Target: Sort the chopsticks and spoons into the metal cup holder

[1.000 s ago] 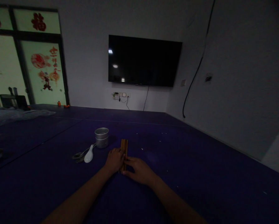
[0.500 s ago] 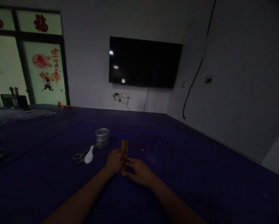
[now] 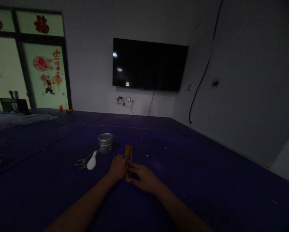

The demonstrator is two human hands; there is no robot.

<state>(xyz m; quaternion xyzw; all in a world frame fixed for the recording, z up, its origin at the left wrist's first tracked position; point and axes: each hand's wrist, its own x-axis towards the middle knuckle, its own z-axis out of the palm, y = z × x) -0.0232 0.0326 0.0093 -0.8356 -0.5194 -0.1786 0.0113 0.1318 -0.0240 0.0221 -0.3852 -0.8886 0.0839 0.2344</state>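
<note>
A bundle of brown wooden chopsticks (image 3: 128,150) lies lengthwise on the dark blue table, pointing away from me. My left hand (image 3: 119,166) rests over its left side, fingers curled across the sticks. From the right, my right hand (image 3: 144,177) holds the bundle's edge between its fingers and thumb, close to the left fingertips. Both hands hide the bundle's middle. Left of the far end stands an upright silver metal cup (image 3: 105,145). A white soup spoon (image 3: 92,161) lies in front of the cup, beside metal spoons (image 3: 81,162) that it partly overlaps.
The dark blue tabletop (image 3: 207,180) carries small white specks on the right. Clear plastic wrapping (image 3: 21,120) and a black holder (image 3: 14,105) are at the far left. Small orange objects (image 3: 68,110) sit by the wall. A black cable (image 3: 199,88) hangs at the right.
Both hands keep their place on the chopsticks. The view has shifted only slightly; the cup and spoons have not moved.
</note>
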